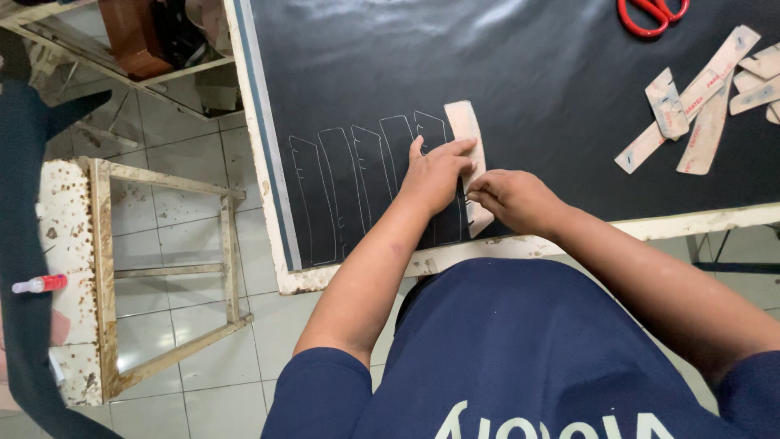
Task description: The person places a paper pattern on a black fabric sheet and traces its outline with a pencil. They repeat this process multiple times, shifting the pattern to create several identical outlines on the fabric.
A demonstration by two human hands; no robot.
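A long beige cardboard template lies on a black sheet that covers the table. My left hand presses flat on the template, fingers spread over its middle. My right hand is closed beside the template's lower edge, fingertips pinched as if on a small marking tool that I cannot make out. To the left of the template, several outlines of the same shape are drawn in pale lines on the black sheet.
More beige templates lie piled at the right. Red-handled scissors rest at the top edge. A spattered wooden frame stand with a small red-and-white bottle stands on the tiled floor to the left.
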